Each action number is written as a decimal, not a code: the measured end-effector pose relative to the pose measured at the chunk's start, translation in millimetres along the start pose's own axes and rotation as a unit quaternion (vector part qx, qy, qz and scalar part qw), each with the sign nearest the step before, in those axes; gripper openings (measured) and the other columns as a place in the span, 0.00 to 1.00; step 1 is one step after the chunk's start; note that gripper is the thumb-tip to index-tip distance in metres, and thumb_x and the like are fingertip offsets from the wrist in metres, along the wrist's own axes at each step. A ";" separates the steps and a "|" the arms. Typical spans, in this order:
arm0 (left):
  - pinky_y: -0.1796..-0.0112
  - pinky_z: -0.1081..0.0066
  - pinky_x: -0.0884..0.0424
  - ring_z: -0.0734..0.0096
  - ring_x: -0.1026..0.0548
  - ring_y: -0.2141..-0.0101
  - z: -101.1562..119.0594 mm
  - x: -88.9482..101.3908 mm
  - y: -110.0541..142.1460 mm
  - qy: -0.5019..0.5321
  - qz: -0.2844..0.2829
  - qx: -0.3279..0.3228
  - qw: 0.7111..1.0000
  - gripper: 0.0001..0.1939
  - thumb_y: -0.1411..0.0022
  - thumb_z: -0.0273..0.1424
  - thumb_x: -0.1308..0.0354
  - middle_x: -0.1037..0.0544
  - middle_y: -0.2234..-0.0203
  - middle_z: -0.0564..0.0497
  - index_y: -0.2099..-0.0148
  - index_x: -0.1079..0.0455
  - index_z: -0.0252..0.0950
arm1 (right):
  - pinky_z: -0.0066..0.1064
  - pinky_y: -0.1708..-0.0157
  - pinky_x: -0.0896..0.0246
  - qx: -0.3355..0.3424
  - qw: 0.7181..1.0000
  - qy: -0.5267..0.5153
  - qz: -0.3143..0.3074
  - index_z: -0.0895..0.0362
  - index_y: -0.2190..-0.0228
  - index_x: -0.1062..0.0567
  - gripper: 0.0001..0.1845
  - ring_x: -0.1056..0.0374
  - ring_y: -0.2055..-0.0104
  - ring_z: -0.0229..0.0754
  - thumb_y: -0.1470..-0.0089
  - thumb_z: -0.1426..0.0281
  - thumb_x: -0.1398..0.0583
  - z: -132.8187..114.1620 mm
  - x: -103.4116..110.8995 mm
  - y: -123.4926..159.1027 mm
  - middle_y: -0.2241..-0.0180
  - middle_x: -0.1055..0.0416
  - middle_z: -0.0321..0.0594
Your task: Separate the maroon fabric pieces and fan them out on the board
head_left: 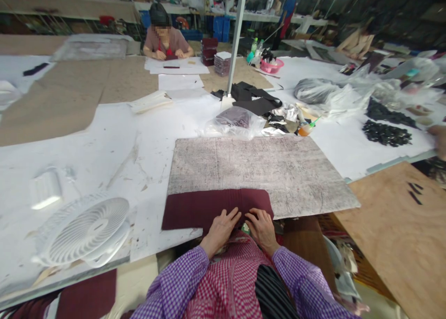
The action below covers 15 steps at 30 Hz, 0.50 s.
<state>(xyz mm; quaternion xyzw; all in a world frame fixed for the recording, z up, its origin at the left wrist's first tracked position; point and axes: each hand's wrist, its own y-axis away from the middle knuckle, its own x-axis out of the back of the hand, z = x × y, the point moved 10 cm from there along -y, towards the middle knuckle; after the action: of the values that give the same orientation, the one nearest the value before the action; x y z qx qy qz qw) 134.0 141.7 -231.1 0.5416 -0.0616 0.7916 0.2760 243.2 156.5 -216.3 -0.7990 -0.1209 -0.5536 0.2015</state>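
A long maroon panel (198,208), of leather-like or fabric sheet, lies across the near edge of a worn, speckled board (240,163). My left hand (222,226) rests on the panel's near edge right of its middle, fingers bent and close together. Just beside it, my right hand (261,227) grips the same edge by the panel's rounded right end, its fingers curled over the top. Both thumbs are partly hidden. A small gap separates the two hands, and what lies beneath the panel's edge is hard to see.
A white fan (94,230) sits at the left. Behind the board are a clear plastic bag (237,121), black scraps (258,103) and a small orange bottle (306,128). A metal pole (237,40) rises there. Plywood (400,235) lies right. Another person (165,37) works across the table.
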 end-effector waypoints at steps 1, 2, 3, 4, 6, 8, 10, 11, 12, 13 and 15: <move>0.60 0.62 0.30 0.56 0.37 0.50 0.1 0.3 0.3 0.000 -0.001 0.000 1.000 0.35 0.41 0.19 0.58 0.45 0.38 0.48 0.35 0.58 0.45 | 0.38 0.60 0.44 0.005 1.000 -0.001 -0.002 0.53 0.61 0.25 0.09 0.37 0.57 0.46 0.44 0.67 0.43 -2.2 0.3 -0.2 0.59 0.31 0.43; 0.60 0.62 0.30 0.56 0.37 0.50 0.3 0.5 0.5 0.001 -0.001 0.000 1.000 0.35 0.41 0.19 0.57 0.46 0.38 0.48 0.35 0.60 0.46 | 0.38 0.60 0.43 0.010 1.000 -0.004 -0.004 0.53 0.63 0.25 0.09 0.37 0.57 0.46 0.44 0.67 0.43 -3.9 0.9 -1.0 0.60 0.30 0.42; 0.60 0.62 0.30 0.56 0.37 0.50 0.6 0.5 0.6 0.001 -0.002 -0.001 1.000 0.36 0.41 0.19 0.57 0.46 0.38 0.48 0.34 0.61 0.47 | 0.37 0.59 0.43 0.013 1.000 -0.006 -0.004 0.52 0.64 0.25 0.08 0.36 0.57 0.45 0.44 0.66 0.44 -4.6 2.0 -2.5 0.60 0.29 0.41; 0.60 0.61 0.30 0.55 0.37 0.50 0.9 0.5 0.5 0.002 -0.004 -0.002 1.000 0.36 0.41 0.19 0.57 0.46 0.38 0.49 0.35 0.60 0.47 | 0.37 0.59 0.42 0.013 1.000 -0.008 -0.001 0.53 0.64 0.25 0.09 0.36 0.57 0.44 0.43 0.66 0.45 -3.7 3.5 -5.0 0.60 0.29 0.41; 0.61 0.60 0.30 0.54 0.36 0.50 1.9 0.1 -0.4 0.004 -0.007 -0.004 1.000 0.34 0.41 0.19 0.57 0.46 0.37 0.49 0.35 0.57 0.47 | 0.37 0.57 0.41 0.008 1.000 -0.008 0.011 0.54 0.62 0.25 0.11 0.35 0.55 0.44 0.41 0.68 0.47 1.9 6.3 -13.2 0.59 0.28 0.42; 0.61 0.59 0.30 0.53 0.36 0.51 2.6 -0.2 -2.2 0.009 -0.010 -0.004 1.000 0.33 0.42 0.19 0.57 0.46 0.37 0.49 0.36 0.54 0.46 | 0.37 0.54 0.41 0.006 1.000 -0.005 0.022 0.56 0.58 0.27 0.14 0.36 0.52 0.43 0.39 0.70 0.51 8.3 5.0 -25.5 0.55 0.29 0.44; 0.61 0.59 0.30 0.53 0.36 0.51 2.7 -0.2 -3.8 0.017 -0.011 -0.001 1.000 0.33 0.42 0.19 0.56 0.46 0.37 0.49 0.37 0.53 0.46 | 0.38 0.50 0.43 0.018 1.000 0.001 0.023 0.56 0.52 0.30 0.18 0.38 0.47 0.43 0.38 0.72 0.54 10.6 -3.5 -40.0 0.50 0.31 0.44; 0.60 0.58 0.30 0.53 0.36 0.50 2.2 0.1 -3.8 0.022 -0.011 0.002 1.000 0.33 0.43 0.18 0.56 0.45 0.38 0.49 0.37 0.52 0.46 | 0.39 0.48 0.44 0.027 0.999 0.004 0.019 0.56 0.49 0.33 0.19 0.40 0.44 0.43 0.38 0.72 0.55 9.9 -10.1 -46.9 0.47 0.33 0.44; 0.59 0.59 0.30 0.54 0.35 0.50 1.1 0.5 -2.6 0.029 -0.010 0.006 1.000 0.34 0.44 0.18 0.55 0.45 0.38 0.49 0.37 0.52 0.46 | 0.40 0.45 0.47 0.035 0.999 0.008 0.015 0.56 0.46 0.36 0.21 0.44 0.42 0.43 0.38 0.72 0.54 8.4 -17.4 -52.9 0.44 0.36 0.44; 0.58 0.60 0.30 0.56 0.35 0.50 -0.9 1.3 0.0 0.038 -0.008 0.011 0.999 0.34 0.45 0.17 0.55 0.45 0.38 0.50 0.37 0.51 0.45 | 0.42 0.43 0.50 0.040 0.999 0.012 0.009 0.57 0.43 0.40 0.22 0.47 0.39 0.44 0.38 0.70 0.54 6.7 -24.8 -57.7 0.42 0.40 0.45; 0.55 0.62 0.32 0.59 0.35 0.50 -9.2 3.6 10.9 0.059 0.001 0.033 0.998 0.33 0.46 0.16 0.55 0.44 0.38 0.50 0.39 0.47 0.42 | 0.47 0.41 0.56 0.044 0.999 0.021 -0.001 0.60 0.40 0.45 0.27 0.53 0.37 0.48 0.39 0.66 0.51 3.7 -37.3 -63.2 0.39 0.47 0.48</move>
<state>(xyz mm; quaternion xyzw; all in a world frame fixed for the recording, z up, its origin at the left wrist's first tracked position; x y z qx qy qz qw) 120.0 137.5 -229.5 0.5024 -0.0200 0.8243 0.2602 206.7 215.6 -240.4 -0.7776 -0.1413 -0.5645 0.2382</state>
